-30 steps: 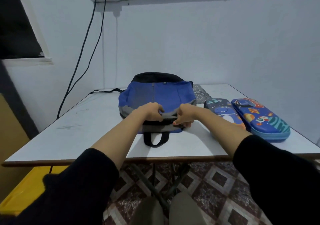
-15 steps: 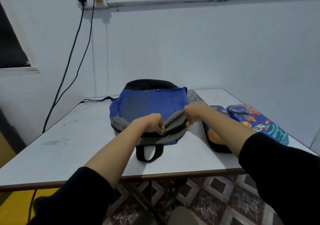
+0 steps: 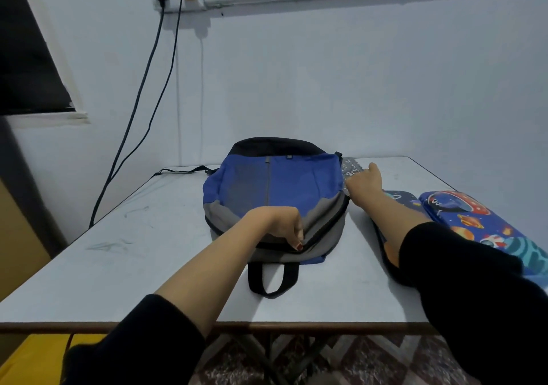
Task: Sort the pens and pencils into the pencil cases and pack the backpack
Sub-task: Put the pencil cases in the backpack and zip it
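A soft fabric backpack [image 3: 281, 183], blue mesh over grey panels with a black top, lies flat on a smooth white table [image 3: 142, 254], its webbing loop [image 3: 272, 279] toward the person. The left hand [image 3: 280, 224] pinches the grey cloth beside the opened zip [image 3: 329, 227] at the near edge. The right hand [image 3: 363, 181] is curled at the bag's right side where the zip line ends; whether it grips the pull cannot be told. Two glossy moulded space-print pencil cases [image 3: 474, 221] lie just right.
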